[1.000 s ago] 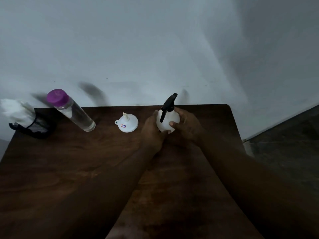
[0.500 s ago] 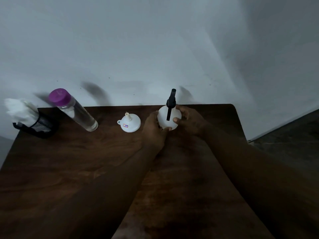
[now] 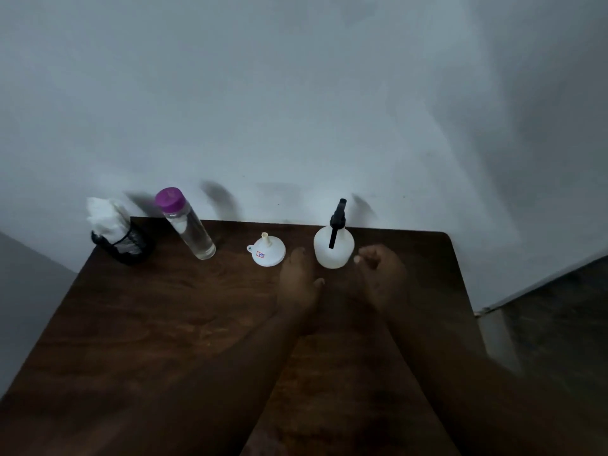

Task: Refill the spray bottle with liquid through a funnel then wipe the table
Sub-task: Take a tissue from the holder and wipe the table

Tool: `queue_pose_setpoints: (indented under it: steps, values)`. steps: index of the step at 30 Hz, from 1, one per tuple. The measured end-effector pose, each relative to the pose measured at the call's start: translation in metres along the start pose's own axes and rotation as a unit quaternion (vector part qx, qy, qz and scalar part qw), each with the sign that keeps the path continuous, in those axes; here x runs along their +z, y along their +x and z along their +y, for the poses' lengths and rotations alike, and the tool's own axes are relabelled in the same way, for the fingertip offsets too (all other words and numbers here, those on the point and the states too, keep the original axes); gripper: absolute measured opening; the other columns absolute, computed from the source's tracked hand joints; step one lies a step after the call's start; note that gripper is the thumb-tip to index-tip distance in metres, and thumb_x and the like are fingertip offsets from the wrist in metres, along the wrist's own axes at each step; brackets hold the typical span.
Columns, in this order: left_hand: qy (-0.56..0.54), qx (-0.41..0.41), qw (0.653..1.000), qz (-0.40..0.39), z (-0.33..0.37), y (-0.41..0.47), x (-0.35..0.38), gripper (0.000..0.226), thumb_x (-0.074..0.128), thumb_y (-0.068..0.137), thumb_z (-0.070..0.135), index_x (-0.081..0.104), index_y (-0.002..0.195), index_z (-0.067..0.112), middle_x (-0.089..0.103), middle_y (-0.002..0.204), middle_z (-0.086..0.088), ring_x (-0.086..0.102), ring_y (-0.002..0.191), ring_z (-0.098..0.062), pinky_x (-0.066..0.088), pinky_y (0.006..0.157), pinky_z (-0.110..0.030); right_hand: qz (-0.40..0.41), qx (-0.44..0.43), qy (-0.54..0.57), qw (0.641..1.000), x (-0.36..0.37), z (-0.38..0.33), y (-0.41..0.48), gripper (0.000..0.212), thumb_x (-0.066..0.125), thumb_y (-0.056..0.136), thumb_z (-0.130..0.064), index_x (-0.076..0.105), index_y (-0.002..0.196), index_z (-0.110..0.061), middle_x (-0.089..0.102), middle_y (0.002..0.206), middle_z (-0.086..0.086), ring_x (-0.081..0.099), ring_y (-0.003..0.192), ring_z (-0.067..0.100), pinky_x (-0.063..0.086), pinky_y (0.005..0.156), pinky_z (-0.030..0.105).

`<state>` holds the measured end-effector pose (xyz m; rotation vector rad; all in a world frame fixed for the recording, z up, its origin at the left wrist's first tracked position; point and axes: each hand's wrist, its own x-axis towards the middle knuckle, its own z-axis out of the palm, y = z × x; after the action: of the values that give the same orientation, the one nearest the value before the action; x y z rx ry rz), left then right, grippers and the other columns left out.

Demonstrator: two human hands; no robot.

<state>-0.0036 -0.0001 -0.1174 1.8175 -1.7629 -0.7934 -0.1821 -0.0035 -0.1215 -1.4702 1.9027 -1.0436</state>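
A white spray bottle [image 3: 334,250] with a black trigger head stands upright near the table's far edge. My left hand [image 3: 297,283] lies just in front and to its left, fingers relaxed, holding nothing. My right hand [image 3: 381,274] is just to the bottle's right, fingers loosely curled, apart from it. A white funnel [image 3: 267,253] rests upside down left of the bottle, spout up. Farther left a clear bottle [image 3: 187,225] with a purple cap holds clear liquid.
A black mesh holder with white tissue [image 3: 115,232] stands at the far left corner. The dark wooden table [image 3: 164,324] ends at a grey wall behind the objects. On the right, the table edge drops to a dark floor [image 3: 559,307].
Both hands have let go of the spray bottle and drawn back toward me. The bottle now stands on its own, its trigger head turned to face me.
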Motion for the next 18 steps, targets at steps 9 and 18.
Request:
queue_pose_setpoints:
  steps: [9,18]
  values:
    - [-0.085,-0.064,0.990,0.089,0.005,-0.053,-0.054,0.042,0.068,0.089,0.020,0.057,0.128,0.014,0.069,0.111,-0.003,0.067,0.102,-0.021,0.054,0.089,-0.036,-0.101,-0.029,0.034,0.994,0.039,-0.083,-0.067,0.006,0.066,0.092,-0.022,0.071,0.092,-0.023,0.067,0.087,-0.013,0.058,0.081,-0.002,0.043,0.071,0.015]
    - [-0.099,-0.100,0.972,0.188,-0.076,-0.053,-0.151,0.024,0.065,0.090,0.024,0.061,0.114,0.023,0.069,0.099,0.008,0.067,0.090,-0.012,0.057,0.082,-0.034,-0.146,-0.052,0.012,0.988,0.144,-0.178,-0.084,0.008,0.065,0.092,-0.026,0.073,0.093,-0.023,0.070,0.092,-0.008,0.060,0.085,0.010,0.046,0.078,0.027]
